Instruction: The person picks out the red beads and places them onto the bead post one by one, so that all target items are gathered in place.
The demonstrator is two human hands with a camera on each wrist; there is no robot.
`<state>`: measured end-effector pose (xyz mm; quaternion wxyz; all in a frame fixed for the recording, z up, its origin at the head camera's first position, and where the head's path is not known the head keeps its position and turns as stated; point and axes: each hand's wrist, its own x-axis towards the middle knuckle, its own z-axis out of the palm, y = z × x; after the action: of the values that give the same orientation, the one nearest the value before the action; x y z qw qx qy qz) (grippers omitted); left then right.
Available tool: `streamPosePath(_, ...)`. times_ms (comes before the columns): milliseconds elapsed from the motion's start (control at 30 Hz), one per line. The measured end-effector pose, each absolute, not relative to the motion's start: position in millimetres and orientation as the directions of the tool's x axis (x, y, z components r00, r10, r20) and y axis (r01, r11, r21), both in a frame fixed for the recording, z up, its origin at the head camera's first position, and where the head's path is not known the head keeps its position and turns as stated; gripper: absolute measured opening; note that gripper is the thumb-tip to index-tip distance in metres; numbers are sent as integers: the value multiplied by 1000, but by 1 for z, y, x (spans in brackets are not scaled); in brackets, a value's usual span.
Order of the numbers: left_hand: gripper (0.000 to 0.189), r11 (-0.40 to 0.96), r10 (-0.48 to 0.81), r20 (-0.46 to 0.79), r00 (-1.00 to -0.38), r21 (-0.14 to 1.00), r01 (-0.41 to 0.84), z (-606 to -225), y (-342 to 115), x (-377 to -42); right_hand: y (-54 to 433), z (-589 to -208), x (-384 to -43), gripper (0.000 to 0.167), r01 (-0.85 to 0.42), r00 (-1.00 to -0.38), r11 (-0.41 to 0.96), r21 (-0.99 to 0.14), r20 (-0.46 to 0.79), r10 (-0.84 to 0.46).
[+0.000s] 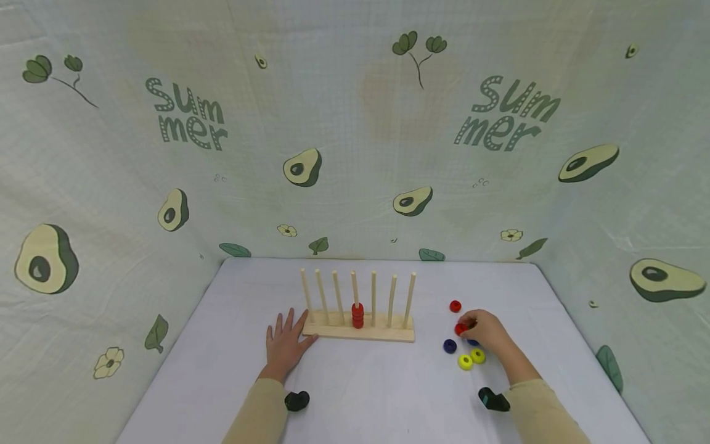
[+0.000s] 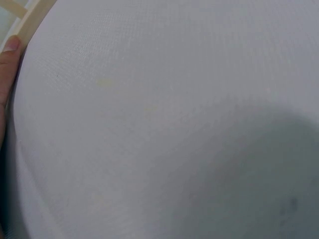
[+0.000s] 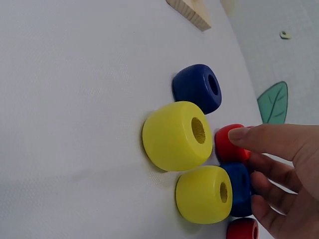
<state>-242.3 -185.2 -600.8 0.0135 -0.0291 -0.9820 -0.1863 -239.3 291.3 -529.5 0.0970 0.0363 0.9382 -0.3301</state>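
A wooden peg stand [image 1: 358, 333] with upright pegs stands mid-table, several red beads [image 1: 357, 316] stacked on its middle peg. My left hand [image 1: 285, 348] rests at the stand's left end, fingers spread and straight. In the left wrist view its thumb [image 2: 11, 50] touches the front edge of the base. My right hand [image 1: 485, 330] pinches a red bead [image 3: 230, 144] between thumb and fingers, low over the table among the loose beads. A blue bead [image 3: 238, 189] lies partly hidden under those fingers.
Near the right hand lie a dark blue bead [image 1: 450, 346] and two yellow beads, one [image 1: 465, 362] in front of the other [image 1: 477, 356]. Farther back is another red bead [image 1: 455, 306]; one more red bead [image 3: 242, 229] shows low in the right wrist view. A patterned cloth [image 1: 355, 123] hangs behind the table.
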Motion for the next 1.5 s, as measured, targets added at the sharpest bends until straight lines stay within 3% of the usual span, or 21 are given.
streamPosePath(767, 76, 935, 48, 40, -998, 350, 59, -602, -185, -242, 288, -536, -235, 34, 125, -986, 807, -577, -160, 38)
streamPosePath(1500, 78, 939, 44, 46, -998, 340, 57, -604, -185, -243, 284, -525, -234, 29, 96, -985, 807, -582, -173, -8)
